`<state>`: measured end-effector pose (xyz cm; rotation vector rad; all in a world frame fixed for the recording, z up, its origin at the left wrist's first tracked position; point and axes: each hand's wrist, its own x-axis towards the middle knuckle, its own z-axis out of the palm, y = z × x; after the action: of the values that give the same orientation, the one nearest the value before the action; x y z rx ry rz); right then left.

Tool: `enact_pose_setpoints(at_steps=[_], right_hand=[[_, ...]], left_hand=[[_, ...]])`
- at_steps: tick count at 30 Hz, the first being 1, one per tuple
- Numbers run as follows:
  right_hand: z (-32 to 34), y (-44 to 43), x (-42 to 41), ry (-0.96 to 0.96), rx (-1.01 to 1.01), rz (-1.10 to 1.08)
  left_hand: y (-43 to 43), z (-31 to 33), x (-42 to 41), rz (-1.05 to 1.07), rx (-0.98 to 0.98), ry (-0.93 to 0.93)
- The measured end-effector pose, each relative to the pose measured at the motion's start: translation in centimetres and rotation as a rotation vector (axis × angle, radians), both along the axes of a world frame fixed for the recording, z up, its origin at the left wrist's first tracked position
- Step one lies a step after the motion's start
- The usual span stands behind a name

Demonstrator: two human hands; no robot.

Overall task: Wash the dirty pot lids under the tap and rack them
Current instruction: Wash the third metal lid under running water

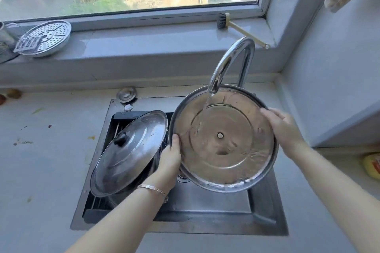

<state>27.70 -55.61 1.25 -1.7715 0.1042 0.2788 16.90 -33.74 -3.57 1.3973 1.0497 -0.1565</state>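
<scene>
While curved chrome tap [232,61] pours, round steel pot lid [222,156] just beside knobbed steel lid [133,154], left hand [170,158] pinching rim, right hand [283,131] clasping rim.

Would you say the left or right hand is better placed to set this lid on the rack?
Probably left: the left hand grips the lid by its rim on the side nearest the rack, where a second lid leans; the right hand holds the far rim.
</scene>
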Motion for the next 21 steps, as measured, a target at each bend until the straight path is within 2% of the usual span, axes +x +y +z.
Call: enact_pose_setpoints(at_steps=[1,3,8,10,13,17,21], right_hand=[[0.9,-0.3,0.7,-0.028,-0.076,0.063],[1.9,-0.4,1.8,0.05,-0.173,0.161],[-2.0,-0.1,3.3,0.267,-0.438,0.187],[-3.7,0.6,3.1,0.347,-0.355,0.155],[-4.7,2.2,3.3,0.347,-0.288,0.041],[-6.2,4.3,4.0,0.32,-0.169,-0.1],[-7.3,5.8,4.8,0.302,-0.127,-0.114]], left_hand=[[-0.5,-0.6,0.0,0.02,-0.062,0.052],[-1.2,-1.2,0.0,0.037,-0.076,0.129],[-0.5,-1.7,0.6,-0.093,0.157,0.229],[0.1,-0.9,1.1,-0.162,0.307,0.232],[0.8,0.3,1.3,-0.247,0.488,0.2],[1.9,1.7,0.8,-0.3,0.578,0.172],[1.4,3.0,0.7,-0.375,0.61,0.131]])
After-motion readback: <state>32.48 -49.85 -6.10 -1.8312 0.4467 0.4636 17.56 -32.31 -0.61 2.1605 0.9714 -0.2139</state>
